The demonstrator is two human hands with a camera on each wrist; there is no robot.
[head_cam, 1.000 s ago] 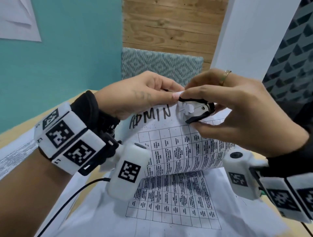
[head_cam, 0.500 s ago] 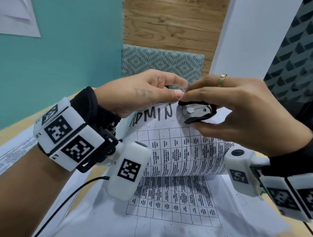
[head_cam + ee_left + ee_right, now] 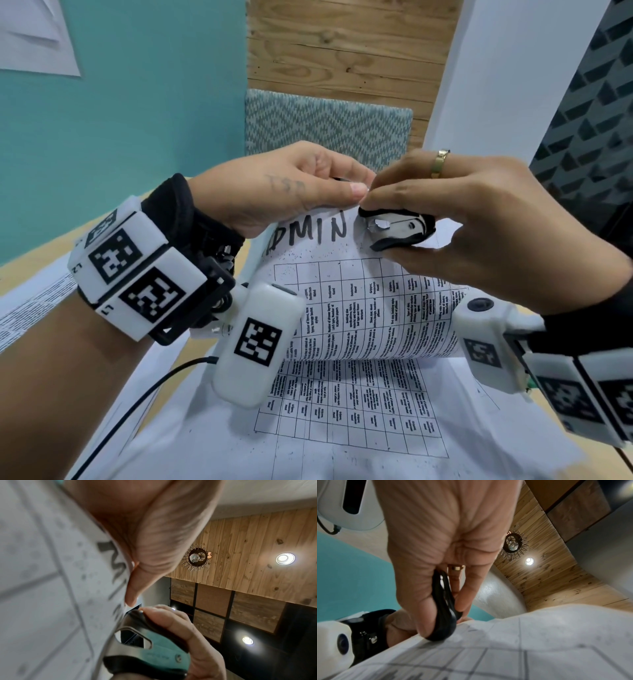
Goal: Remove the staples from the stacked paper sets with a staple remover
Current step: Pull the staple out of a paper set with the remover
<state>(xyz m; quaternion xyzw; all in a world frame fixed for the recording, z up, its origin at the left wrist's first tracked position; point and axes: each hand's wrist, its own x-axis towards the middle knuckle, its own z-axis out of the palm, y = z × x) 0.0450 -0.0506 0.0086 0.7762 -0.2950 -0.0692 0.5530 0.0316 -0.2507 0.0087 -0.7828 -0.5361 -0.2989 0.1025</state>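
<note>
loose sheets point(image 3: 342, 442) on the table, below both wrists | paper set point(image 3: 359, 301) lifted, top edge pinched by left hand point(image 3: 284, 192) | right hand point(image 3: 479, 233) squeezes staple remover point(image 3: 397, 228), teeth at the corner just beside left thumb tip | step: biting the staple, itself probably hidden | next: steady pull away from paper

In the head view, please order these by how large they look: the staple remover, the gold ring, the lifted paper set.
1. Lifted paper set
2. Staple remover
3. Gold ring

The hands hide part of each; the order is still plain.
</note>
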